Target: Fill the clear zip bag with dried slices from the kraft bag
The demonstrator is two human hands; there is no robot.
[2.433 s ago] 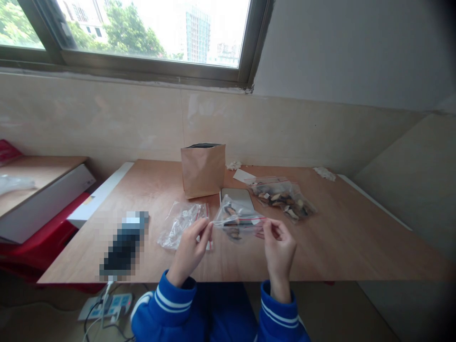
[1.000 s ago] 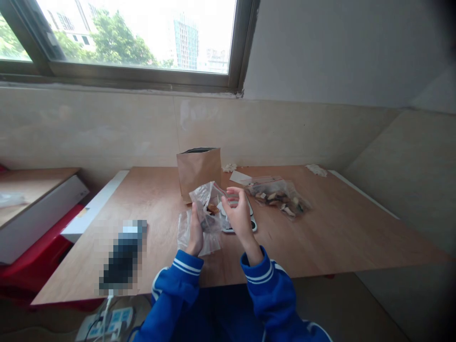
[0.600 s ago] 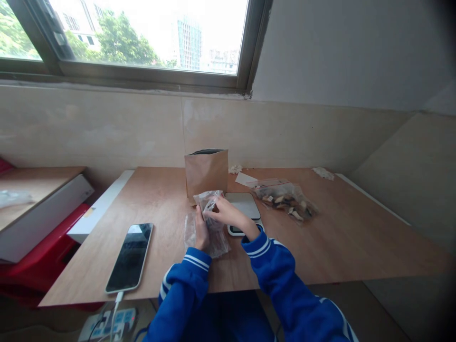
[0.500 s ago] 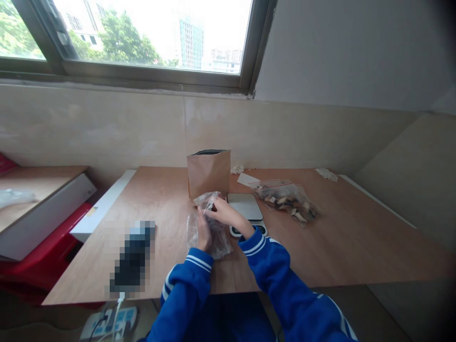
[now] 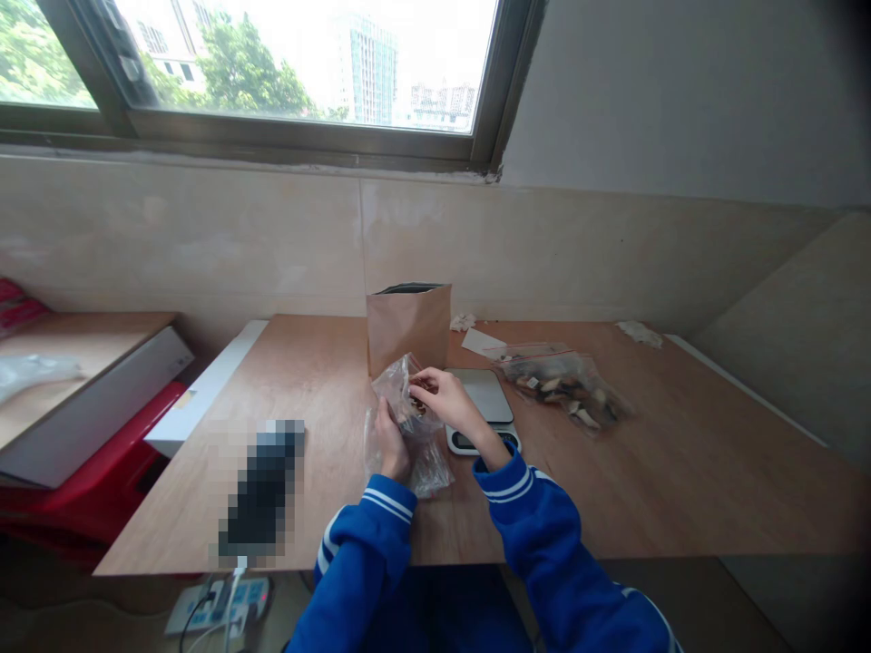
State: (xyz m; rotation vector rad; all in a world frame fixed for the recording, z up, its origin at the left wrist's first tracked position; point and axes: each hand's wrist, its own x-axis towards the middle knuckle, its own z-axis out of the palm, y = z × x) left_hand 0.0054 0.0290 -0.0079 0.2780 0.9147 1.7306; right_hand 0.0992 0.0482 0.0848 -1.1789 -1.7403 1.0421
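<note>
Clear plastic bag (image 5: pixel 403 399), small and crumpled, held upright just above the table's near middle, mouth open at the top, a few brown pieces showing inside. Gripped around the lower part by left hand (image 5: pixel 393 445); right hand (image 5: pixel 442 396) pinching at the mouth.

A wooden tabletop (image 5: pixel 680 462) is set against a tiled wall. An upright brown paper bag (image 5: pixel 409 325) is stood at its back, with a small scale (image 5: pixel 484 408) just before it. A filled clear bag (image 5: pixel 568 388) is laid to the right, a blurred dark object (image 5: pixel 260 490) to the left, and paper scraps (image 5: pixel 638 332) near the wall.
</note>
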